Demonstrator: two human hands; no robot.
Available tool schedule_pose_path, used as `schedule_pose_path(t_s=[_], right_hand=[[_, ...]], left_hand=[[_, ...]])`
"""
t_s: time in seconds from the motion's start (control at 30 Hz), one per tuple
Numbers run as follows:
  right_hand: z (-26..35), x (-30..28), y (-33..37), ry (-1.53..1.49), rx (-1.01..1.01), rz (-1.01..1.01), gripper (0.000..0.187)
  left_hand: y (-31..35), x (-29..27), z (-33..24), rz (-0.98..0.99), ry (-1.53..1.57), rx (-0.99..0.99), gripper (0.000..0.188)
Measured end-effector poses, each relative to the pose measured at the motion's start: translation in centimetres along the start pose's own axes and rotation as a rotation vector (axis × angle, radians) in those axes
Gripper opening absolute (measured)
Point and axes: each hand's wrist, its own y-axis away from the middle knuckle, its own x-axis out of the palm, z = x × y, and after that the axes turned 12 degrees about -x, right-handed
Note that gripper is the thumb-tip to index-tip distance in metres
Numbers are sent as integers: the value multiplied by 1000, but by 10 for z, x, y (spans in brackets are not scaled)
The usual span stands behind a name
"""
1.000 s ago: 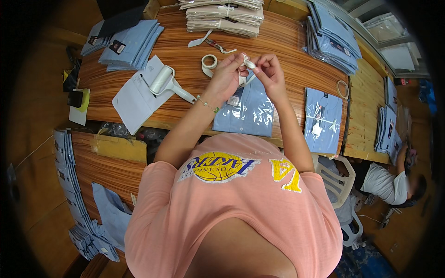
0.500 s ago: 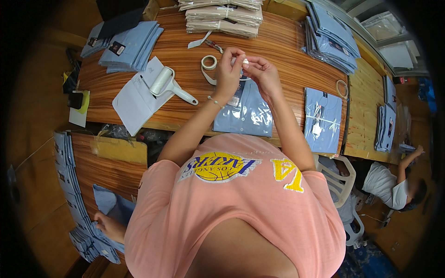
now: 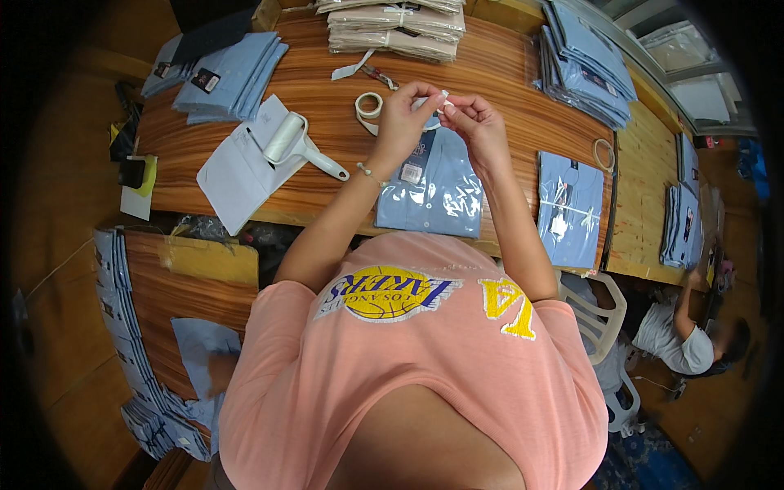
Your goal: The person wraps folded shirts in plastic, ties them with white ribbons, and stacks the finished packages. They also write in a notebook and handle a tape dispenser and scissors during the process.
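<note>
Over the far end of a bagged, folded blue shirt (image 3: 433,196), my two hands come together. My left hand (image 3: 403,122) and my right hand (image 3: 478,135) are both closed, pinching a narrow white strip (image 3: 444,99) between their fingertips. Part of the strip curves below the fingers near the shirt's collar. The shirt lies on the striped wooden table with a dark tag on it. Left of my left hand rests a roll of white tape (image 3: 359,108), its loose end running behind that hand. Beyond it are small red-handled snips (image 3: 378,77).
A lint roller (image 3: 284,140) lies on white paper (image 3: 231,184) at left. Blue shirt piles (image 3: 224,82) (image 3: 584,69) and beige packs (image 3: 396,45) stand farther back. A tied blue bundle (image 3: 569,212) sits at right. Co-workers are at lower left and far right (image 3: 674,327).
My hands have shifted slightly right and still pinch the white strip. The co-worker's hand at lower left has moved across the blue cloth; the one at right has lowered an arm.
</note>
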Motion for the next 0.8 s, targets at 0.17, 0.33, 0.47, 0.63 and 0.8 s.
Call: schedule_pose_path(t_s=[0.17, 0.33, 0.47, 0.63, 0.8], right_hand=[[2, 4, 1, -134, 17, -59, 20], [1, 3, 1, 22, -200, 100, 20], [6, -5, -1, 241, -302, 244, 18], [6, -8, -1, 117, -296, 264, 21], [5, -13, -5, 68, -284, 185, 24]], left_hand=[[0, 12, 3, -150, -60, 112, 13], [-1, 4, -5, 103, 469, -369, 12], [-6, -4, -7, 251, 471, -456, 15], [-1, -2, 0, 161, 382, -402, 18], [8, 4, -15, 161, 274, -321, 20]])
